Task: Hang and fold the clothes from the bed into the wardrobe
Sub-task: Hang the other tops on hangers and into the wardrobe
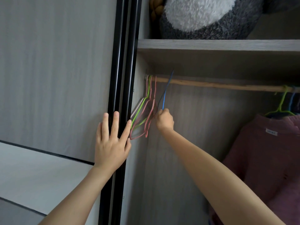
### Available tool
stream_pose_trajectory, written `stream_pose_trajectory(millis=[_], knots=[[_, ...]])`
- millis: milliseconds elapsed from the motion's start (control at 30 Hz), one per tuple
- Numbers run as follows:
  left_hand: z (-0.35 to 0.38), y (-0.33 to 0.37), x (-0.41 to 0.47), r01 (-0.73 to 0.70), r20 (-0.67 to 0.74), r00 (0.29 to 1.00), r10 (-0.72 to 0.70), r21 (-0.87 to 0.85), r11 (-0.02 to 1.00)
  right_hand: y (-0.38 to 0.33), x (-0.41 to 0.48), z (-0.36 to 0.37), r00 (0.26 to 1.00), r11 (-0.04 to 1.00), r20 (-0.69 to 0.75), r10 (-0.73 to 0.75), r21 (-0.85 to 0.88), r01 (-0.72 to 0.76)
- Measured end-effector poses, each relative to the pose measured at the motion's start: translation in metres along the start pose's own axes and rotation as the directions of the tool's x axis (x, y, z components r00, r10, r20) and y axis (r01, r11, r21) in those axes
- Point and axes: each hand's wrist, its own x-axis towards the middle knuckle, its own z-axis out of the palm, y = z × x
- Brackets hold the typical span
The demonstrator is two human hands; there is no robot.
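Label check: small white tag (271, 131) at the neck of the maroon garment (267, 151); print too small to read. No other writing legible. Wardrobe (186, 101) contents: upper shelf (211, 44) carries a grey-and-white plush toy (203, 17) with a yellowish item (155, 7) at its left, which I cannot identify. Below it, a wooden rail (211, 84). At the left end of the rail hangs a bunch of empty wire hangers (146, 114), pink, green and pale. At the right end the maroon garment hangs on a green hanger (282, 103), with more hangers just beside it at the frame edge. My left hand (112, 143) lies flat on the black door frame (123, 78) of the sliding door (56, 78), fingers straight and spread. My right hand (164, 119) is inside the wardrobe, fingers curled round the bottom of a blue wire hanger (164, 96). It stands tilted and crosses in front of the rail just right of the empty bunch; I cannot tell whether its hook sits on the rail.
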Motion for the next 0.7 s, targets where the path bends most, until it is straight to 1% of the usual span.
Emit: stream_pose_trajectory(millis=[100, 200, 267, 333, 400, 500, 567, 600, 633, 700], knots=[[0.0, -0.001, 0.0, 0.003, 0.007, 1.0, -0.003, -0.001, 1.0, 0.005, 0.002, -0.015, 1.0, 1.0, -0.003, 0.008, -0.015, -0.008], [-0.001, 0.0, 0.0, 0.002, 0.015, 1.0, -0.003, 0.013, 1.0, 0.02, 0.003, -0.033, 1.0, 0.995, -0.011, 0.001, -0.095, -0.002], [-0.001, -0.001, 0.0, -0.002, 0.027, 1.0, 0.001, 0.021, 1.0, 0.033, -0.001, -0.047, 1.0, 0.994, -0.027, -0.01, -0.106, 0.007], [-0.001, -0.002, -0.002, -0.003, 0.022, 1.0, 0.002, 0.025, 1.0, 0.053, -0.011, -0.067, 0.998, 1.0, -0.057, -0.009, -0.024, 0.007], [0.0, 0.003, -0.007, -0.013, -0.016, 1.0, 0.014, 0.019, 1.0, 0.076, -0.022, -0.094, 0.998, 0.994, -0.066, -0.001, 0.113, 0.008], [-0.001, 0.038, -0.022, -0.137, -0.037, 0.99, 0.135, -0.05, 0.989, 0.109, -0.043, -0.145, 0.997, 0.964, -0.059, -0.057, 0.255, 0.07], [0.002, 0.074, -0.034, -0.209, 0.014, 0.977, 0.214, -0.154, 0.966, 0.122, -0.06, -0.178, 0.998, 0.966, -0.049, -0.048, 0.253, 0.059], [0.004, 0.096, -0.039, -0.221, 0.037, 0.972, 0.233, -0.208, 0.953, 0.127, -0.071, -0.196, 0.998, 0.968, -0.048, -0.029, 0.247, 0.04], [0.005, 0.113, -0.043, -0.207, 0.068, 0.971, 0.23, -0.245, 0.947, 0.13, -0.08, -0.211, 0.999, 0.966, -0.042, -0.01, 0.257, 0.02], [0.005, 0.149, -0.044, -0.132, 0.143, 0.972, 0.186, -0.323, 0.937, 0.138, -0.105, -0.247, 0.999, 0.963, -0.007, 0.035, 0.266, -0.032]])
